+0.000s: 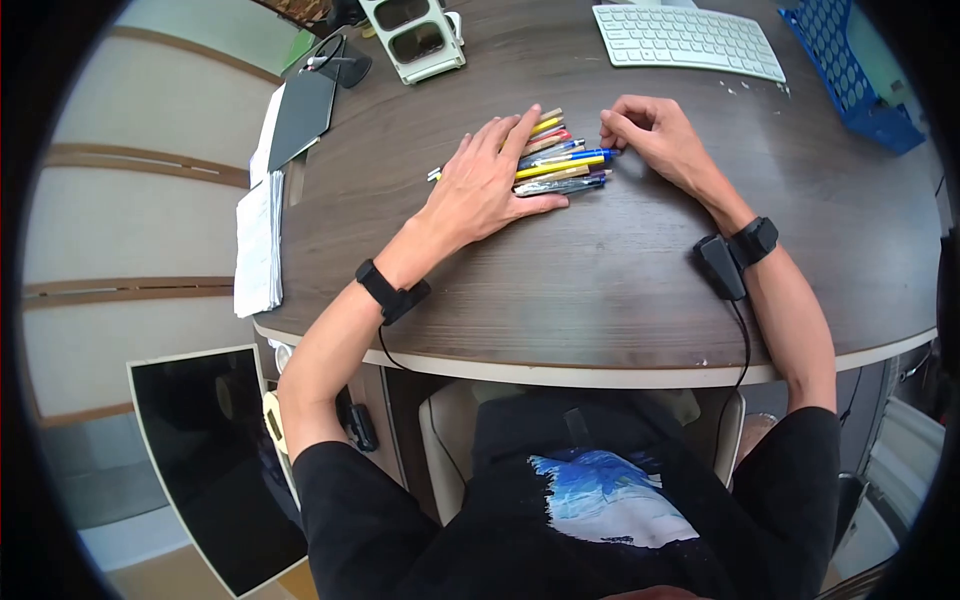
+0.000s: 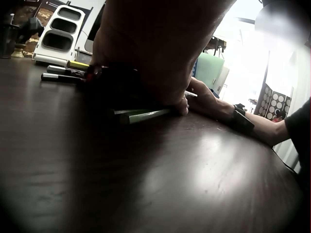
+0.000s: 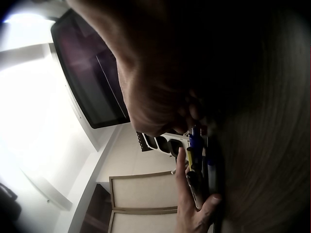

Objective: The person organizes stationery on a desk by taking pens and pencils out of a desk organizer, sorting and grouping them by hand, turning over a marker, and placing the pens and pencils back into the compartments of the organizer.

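A loose bundle of pens and pencils lies on the dark wood desk, their ends nearly in line on the right. My left hand lies over the bundle with its fingers stretched out and thumb spread, covering the left part of it. A blue pen and a yellow pencil show beside its fingers. My right hand is curled just right of the pen ends, with nothing visible in it. In the right wrist view its fingertips are right at the blue pen's end.
A white keyboard lies at the back right, beside a blue perforated basket. A white holder with oval openings stands at the back. Papers and a dark folder sit along the left edge.
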Action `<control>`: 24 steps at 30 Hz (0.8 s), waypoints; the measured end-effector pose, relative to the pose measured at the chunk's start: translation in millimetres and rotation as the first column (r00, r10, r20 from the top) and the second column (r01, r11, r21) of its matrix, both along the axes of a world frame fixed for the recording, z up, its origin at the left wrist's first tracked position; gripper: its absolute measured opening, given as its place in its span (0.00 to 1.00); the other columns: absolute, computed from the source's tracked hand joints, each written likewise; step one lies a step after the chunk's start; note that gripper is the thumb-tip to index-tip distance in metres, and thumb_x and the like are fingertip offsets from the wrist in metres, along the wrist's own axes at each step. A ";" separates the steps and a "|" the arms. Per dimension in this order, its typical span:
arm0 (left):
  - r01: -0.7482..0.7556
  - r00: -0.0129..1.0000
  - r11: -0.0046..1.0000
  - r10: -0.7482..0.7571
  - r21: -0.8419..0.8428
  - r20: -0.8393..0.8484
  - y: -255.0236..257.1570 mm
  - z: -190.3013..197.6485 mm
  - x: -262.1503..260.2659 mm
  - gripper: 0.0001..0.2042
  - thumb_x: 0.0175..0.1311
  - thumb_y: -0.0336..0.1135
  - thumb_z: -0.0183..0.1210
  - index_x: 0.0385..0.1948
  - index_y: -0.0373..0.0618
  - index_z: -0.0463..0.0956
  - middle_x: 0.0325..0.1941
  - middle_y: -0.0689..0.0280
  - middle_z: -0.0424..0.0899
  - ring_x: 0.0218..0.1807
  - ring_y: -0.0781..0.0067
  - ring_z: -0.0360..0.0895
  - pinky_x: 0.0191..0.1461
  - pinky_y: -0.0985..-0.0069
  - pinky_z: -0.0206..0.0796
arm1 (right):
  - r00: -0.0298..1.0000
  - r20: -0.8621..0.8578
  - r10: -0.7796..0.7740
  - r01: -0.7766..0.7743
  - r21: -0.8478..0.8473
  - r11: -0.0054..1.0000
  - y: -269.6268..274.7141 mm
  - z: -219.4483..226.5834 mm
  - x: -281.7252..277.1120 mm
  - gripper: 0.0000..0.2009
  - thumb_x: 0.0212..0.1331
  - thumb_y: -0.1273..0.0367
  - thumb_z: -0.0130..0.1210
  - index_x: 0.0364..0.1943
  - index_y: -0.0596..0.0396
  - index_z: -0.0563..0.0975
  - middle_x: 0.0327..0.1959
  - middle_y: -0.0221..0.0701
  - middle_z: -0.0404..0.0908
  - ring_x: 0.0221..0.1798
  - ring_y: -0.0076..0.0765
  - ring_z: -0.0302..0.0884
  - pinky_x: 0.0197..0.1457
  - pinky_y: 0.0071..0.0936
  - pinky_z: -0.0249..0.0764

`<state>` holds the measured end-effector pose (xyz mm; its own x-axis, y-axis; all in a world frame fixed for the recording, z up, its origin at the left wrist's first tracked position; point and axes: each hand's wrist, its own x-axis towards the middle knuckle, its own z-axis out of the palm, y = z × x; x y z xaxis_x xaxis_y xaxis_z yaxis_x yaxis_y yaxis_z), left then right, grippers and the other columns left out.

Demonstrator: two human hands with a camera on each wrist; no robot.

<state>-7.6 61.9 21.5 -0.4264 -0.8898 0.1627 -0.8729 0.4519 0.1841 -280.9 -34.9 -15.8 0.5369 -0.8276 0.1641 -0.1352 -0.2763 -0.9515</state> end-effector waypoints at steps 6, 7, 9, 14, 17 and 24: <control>-0.102 0.993 0.995 0.102 -0.005 0.064 28.4 11.3 9.3 0.62 0.54 0.72 0.74 0.86 0.50 0.52 0.79 0.45 0.68 0.79 0.38 0.68 0.81 0.44 0.62 | 0.996 -0.080 -0.039 0.037 -0.027 0.999 5.6 10.7 -0.4 0.16 0.74 0.59 0.63 0.40 0.62 0.86 0.32 0.29 0.88 0.37 0.22 0.83 0.48 0.24 0.79; -0.140 0.987 0.990 0.138 0.015 0.080 34.2 11.6 12.3 0.60 0.55 0.71 0.74 0.86 0.50 0.51 0.80 0.45 0.67 0.80 0.38 0.66 0.82 0.42 0.60 | 0.996 -0.084 -0.033 0.031 -0.023 0.999 4.4 8.9 0.0 0.16 0.74 0.59 0.63 0.40 0.62 0.86 0.32 0.29 0.88 0.37 0.22 0.83 0.48 0.24 0.79; -0.162 0.987 0.984 0.161 0.069 0.025 39.7 2.5 22.9 0.57 0.61 0.70 0.70 0.86 0.51 0.50 0.82 0.44 0.62 0.83 0.36 0.61 0.84 0.33 0.53 | 0.996 -0.078 -0.037 0.034 -0.040 0.999 1.2 4.3 -0.6 0.17 0.74 0.58 0.64 0.40 0.62 0.86 0.33 0.28 0.88 0.38 0.21 0.82 0.48 0.24 0.79; -0.164 0.986 0.984 0.165 0.071 -0.004 39.2 -4.2 20.1 0.56 0.64 0.71 0.68 0.86 0.51 0.50 0.84 0.43 0.58 0.86 0.35 0.54 0.84 0.27 0.47 | 0.999 -0.051 -0.017 0.016 -0.022 1.000 -1.6 4.3 -1.6 0.17 0.75 0.58 0.63 0.42 0.62 0.86 0.34 0.28 0.88 0.40 0.22 0.83 0.49 0.24 0.79; -0.124 0.991 0.991 0.126 -0.055 0.049 39.8 7.6 13.8 0.54 0.62 0.75 0.66 0.84 0.50 0.57 0.81 0.41 0.63 0.83 0.31 0.59 0.80 0.23 0.50 | 1.000 -0.010 -0.009 0.009 -0.044 0.999 -3.2 1.0 -4.3 0.17 0.75 0.59 0.63 0.41 0.62 0.86 0.34 0.29 0.88 0.39 0.23 0.83 0.47 0.25 0.79; -0.010 0.937 0.738 -0.229 -0.675 -0.264 79.7 99.4 63.6 0.10 0.82 0.34 0.54 0.51 0.38 0.81 0.54 0.50 0.86 0.58 0.50 0.84 0.58 0.57 0.79 | 0.999 -0.034 -0.021 0.013 -0.215 0.976 -7.7 -13.6 -12.5 0.21 0.69 0.48 0.64 0.39 0.53 0.90 0.31 0.28 0.90 0.39 0.28 0.86 0.47 0.30 0.80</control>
<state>56.0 141.6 120.9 -0.3337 -0.4558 0.8252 -0.7580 0.6502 0.0526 -293.4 -42.6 -29.4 0.5316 -0.7841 0.3202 -0.1746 -0.4714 -0.8645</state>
